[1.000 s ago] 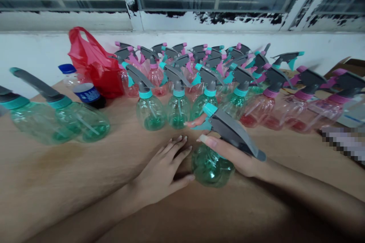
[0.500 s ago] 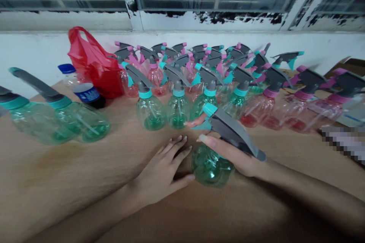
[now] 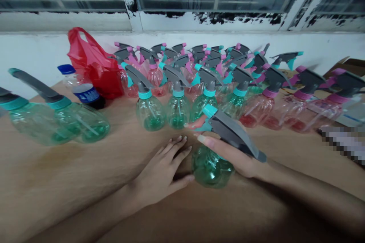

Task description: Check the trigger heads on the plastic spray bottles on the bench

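Observation:
A green spray bottle (image 3: 209, 167) with a grey trigger head (image 3: 234, 133) and teal nozzle stands on the wooden table (image 3: 85, 182) in front of me. My right hand (image 3: 228, 152) is wrapped round its neck under the trigger head. My left hand (image 3: 164, 172) lies flat on the table just left of the bottle, fingers stretched out, thumb tip touching its base. Behind stand rows of green spray bottles (image 3: 178, 108) and pink spray bottles (image 3: 258, 108).
Two green spray bottles (image 3: 71, 119) stand at the left. A red plastic bag (image 3: 94, 64) and a blue-capped drink bottle (image 3: 81, 91) sit at the back left by the white wall. A cardboard box edge (image 3: 353, 62) shows at the far right.

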`<action>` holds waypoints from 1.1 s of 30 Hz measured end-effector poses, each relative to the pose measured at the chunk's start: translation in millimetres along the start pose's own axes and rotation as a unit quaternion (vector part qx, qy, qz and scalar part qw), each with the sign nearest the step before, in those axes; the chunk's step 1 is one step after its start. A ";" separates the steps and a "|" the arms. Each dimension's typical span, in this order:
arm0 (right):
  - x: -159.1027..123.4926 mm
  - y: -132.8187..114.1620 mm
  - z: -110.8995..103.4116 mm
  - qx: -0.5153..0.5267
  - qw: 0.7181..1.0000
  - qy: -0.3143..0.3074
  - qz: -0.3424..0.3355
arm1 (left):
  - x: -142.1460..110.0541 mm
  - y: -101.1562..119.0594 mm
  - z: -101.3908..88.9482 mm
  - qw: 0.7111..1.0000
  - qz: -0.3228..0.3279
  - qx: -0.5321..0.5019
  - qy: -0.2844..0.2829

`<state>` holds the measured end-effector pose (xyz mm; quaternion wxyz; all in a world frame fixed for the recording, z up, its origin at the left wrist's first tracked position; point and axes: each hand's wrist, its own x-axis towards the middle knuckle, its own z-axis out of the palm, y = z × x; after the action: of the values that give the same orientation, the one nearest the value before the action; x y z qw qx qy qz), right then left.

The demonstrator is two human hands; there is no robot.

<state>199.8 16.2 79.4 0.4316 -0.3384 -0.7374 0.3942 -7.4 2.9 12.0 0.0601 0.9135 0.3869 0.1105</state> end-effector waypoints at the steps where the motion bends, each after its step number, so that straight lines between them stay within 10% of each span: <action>1: -0.1 -0.1 0.4 0.010 1.000 -0.002 0.008 | -0.1 0.1 0.2 1.000 -0.001 -0.001 0.003; 15: -0.3 1.8 9.4 0.053 0.999 0.007 0.001 | -5.2 13.0 -12.1 0.992 -0.038 -0.108 0.048; 33: 68.5 -35.1 168.8 0.059 0.977 0.056 -0.195 | -128.6 -29.3 -55.8 0.930 -0.245 -0.119 0.247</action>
<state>14.4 8.7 81.9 0.5597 -0.1835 -0.7395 0.3258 -128.6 -68.0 40.3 0.0966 0.7204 0.5852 0.3596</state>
